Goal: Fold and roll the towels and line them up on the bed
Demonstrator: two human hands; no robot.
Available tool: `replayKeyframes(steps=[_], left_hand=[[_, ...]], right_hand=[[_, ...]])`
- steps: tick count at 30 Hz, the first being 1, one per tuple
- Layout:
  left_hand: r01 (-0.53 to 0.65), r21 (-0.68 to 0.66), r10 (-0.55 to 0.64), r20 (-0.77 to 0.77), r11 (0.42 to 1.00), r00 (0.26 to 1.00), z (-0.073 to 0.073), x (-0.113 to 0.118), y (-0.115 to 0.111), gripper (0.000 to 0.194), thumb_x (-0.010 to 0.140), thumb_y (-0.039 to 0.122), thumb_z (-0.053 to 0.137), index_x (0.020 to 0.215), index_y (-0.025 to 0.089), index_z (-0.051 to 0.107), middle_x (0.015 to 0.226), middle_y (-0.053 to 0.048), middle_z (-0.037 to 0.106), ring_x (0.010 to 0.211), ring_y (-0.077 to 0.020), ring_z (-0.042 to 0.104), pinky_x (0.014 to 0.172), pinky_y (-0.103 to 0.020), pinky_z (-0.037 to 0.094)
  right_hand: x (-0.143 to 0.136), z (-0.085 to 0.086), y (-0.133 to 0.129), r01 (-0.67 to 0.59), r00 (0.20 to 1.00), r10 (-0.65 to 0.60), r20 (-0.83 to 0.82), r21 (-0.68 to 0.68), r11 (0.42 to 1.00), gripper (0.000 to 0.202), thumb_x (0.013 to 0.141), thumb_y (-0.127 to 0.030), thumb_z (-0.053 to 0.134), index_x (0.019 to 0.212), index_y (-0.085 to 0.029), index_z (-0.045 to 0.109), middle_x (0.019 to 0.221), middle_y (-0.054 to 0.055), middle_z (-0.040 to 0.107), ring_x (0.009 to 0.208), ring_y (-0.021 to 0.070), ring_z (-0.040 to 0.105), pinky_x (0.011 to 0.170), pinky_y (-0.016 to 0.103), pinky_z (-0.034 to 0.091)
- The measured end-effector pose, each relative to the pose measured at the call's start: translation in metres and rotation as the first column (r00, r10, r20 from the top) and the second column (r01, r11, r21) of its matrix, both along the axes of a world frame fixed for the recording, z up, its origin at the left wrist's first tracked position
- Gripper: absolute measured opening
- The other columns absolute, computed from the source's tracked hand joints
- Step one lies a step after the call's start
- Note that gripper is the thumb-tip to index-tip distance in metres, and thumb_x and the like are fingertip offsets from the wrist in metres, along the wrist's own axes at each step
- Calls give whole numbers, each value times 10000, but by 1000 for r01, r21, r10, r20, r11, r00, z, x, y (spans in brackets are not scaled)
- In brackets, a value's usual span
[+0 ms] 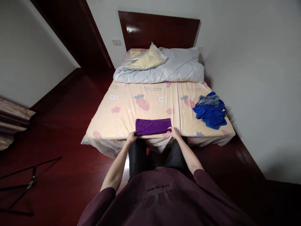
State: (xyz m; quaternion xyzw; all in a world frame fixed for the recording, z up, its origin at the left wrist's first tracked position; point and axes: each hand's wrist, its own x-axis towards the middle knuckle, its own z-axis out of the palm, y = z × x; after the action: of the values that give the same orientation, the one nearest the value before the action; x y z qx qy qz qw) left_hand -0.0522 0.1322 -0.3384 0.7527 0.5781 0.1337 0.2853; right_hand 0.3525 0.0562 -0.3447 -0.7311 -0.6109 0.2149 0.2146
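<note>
A purple towel (153, 126), folded into a long flat rectangle, lies on the near edge of the bed. My left hand (132, 137) grips its near left corner with closed fingers. At the right end, my right hand (173, 132) pinches the near right corner between thumb and fingers. Off to the right on the same bed sits a crumpled heap of blue cloths (210, 114), with a grey-blue cloth (209, 100) on top of it.
The bed sheet (150, 91) is cream with carrots and rabbits. A rolled grey quilt (181, 70) and a yellow pillow (148, 59) lie by the dark headboard (160, 29). Black stand legs (31, 182) are on the floor at left, below a curtain (14, 119). A wall runs along the right.
</note>
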Motion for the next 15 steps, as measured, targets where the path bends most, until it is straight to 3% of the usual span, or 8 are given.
replayKeyframes(steps=[6,15], left_hand=[[-150,-50,155,135,987,979,-16,-4,-2,342,787,334,663,1088,189,740,1027,-88,780,998,-274,722,893,-352,558],[-323,-107,340,246,940,908,-32,5,5,387,868,509,539,957,166,695,877,-83,728,875,-246,675,819,-340,516]], right_hand=[[3,-9,-7,91,996,-91,-13,72,993,320,866,-412,739,1130,-231,760,1140,86,750,1180,246,644,1049,362,476],[-2,-1,13,219,971,-207,116,-99,971,466,974,-594,575,1139,-187,734,1104,131,748,1097,251,678,942,305,494]])
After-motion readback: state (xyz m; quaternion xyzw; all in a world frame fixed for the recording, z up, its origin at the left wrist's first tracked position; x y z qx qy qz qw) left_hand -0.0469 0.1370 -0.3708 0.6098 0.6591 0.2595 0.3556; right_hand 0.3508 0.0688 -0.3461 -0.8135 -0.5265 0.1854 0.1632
